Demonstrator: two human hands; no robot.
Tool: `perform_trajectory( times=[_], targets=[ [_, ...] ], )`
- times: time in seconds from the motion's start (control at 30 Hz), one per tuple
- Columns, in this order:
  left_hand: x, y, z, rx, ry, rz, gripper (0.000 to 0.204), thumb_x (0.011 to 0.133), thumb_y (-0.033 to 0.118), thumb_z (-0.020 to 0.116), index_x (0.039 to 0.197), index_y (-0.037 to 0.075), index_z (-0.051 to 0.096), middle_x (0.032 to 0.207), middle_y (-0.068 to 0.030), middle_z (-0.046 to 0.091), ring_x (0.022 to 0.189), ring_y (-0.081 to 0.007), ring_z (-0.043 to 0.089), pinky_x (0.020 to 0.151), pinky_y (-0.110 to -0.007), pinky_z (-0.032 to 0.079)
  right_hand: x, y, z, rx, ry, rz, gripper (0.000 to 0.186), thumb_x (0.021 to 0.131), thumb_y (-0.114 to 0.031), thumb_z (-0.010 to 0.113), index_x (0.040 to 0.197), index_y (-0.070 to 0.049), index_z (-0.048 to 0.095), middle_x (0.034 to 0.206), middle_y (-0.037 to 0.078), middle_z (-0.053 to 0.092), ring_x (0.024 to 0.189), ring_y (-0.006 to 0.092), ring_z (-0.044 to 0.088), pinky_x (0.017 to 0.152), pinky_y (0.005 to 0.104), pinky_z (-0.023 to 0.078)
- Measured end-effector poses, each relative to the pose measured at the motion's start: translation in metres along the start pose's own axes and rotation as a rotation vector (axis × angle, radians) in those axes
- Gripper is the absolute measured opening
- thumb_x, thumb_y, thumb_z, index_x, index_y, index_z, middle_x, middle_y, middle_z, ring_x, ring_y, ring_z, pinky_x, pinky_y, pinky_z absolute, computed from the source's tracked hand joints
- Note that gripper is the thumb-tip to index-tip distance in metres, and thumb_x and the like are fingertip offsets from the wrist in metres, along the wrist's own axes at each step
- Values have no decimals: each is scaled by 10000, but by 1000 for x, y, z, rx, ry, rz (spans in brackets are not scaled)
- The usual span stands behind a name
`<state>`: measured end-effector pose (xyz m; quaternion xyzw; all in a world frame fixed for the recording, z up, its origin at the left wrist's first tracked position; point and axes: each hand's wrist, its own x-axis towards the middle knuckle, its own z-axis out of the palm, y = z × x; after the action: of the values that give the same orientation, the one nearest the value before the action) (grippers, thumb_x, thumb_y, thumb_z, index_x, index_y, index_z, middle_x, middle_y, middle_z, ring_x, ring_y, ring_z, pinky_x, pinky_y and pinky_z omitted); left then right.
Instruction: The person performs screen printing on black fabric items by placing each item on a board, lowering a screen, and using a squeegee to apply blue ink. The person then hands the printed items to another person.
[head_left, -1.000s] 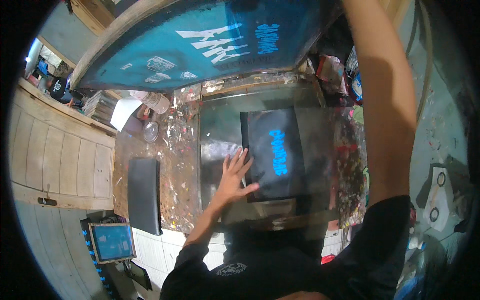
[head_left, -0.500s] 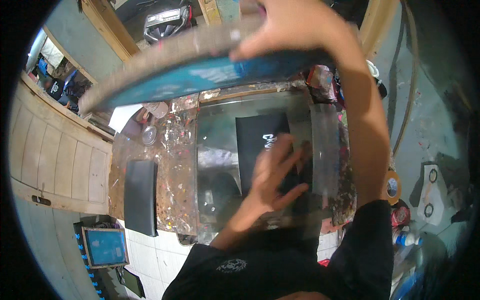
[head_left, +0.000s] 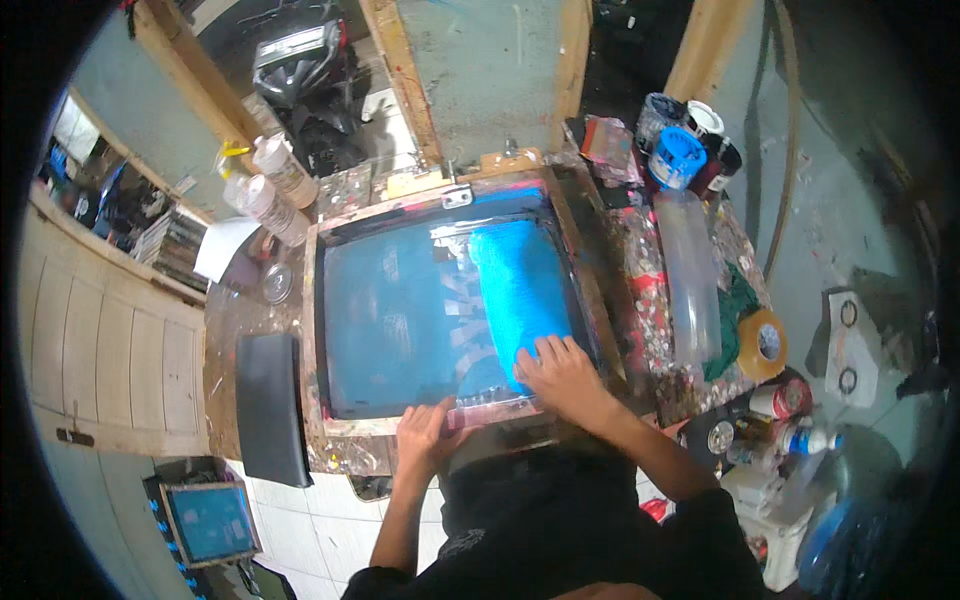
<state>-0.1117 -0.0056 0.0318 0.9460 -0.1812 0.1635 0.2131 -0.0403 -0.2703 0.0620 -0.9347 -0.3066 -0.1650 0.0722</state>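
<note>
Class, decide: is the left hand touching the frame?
Touching: the head view shows the left hand with its fingers laid over the near edge of the frame, no gap visible.

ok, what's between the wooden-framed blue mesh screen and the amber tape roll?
In the head view, going right from the screen to the roll: paint-specked tabletop, a long translucent strip, then crumpled dark-green cloth.
</note>
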Motion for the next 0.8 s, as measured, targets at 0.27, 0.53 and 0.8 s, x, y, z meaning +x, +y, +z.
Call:
perform_trajectory(
  times=[0.27,0.53,0.8],
  targets=[
    [4,-3,7,-73,99,41,604,622,363,961,1080,57,713,785,-51,648,693,-235,598,645,-375,456,-4,20,7,128,-23,-49,93,917,-224,659,966,-154,620,863,87,536,827,264,565,730,413,470],
    [0,-10,14,-17,125,104,564,661,385,947,1055,48,725,793,-39,659,714,-211,631,661,-357,474,149,115,89,93,118,-9,243,867,-304,745,974,-128,617,938,120,617,953,332,631,782,484,505],
    [-8,-2,16,-30,95,-14,611,681,394,943,1118,44,697,1041,-102,730,1045,-271,690,1068,-508,435,214,158,82,273,-370,31,312,857,-315,774,1033,-109,619,987,149,674,997,372,659,841,512,507]
  ],
)
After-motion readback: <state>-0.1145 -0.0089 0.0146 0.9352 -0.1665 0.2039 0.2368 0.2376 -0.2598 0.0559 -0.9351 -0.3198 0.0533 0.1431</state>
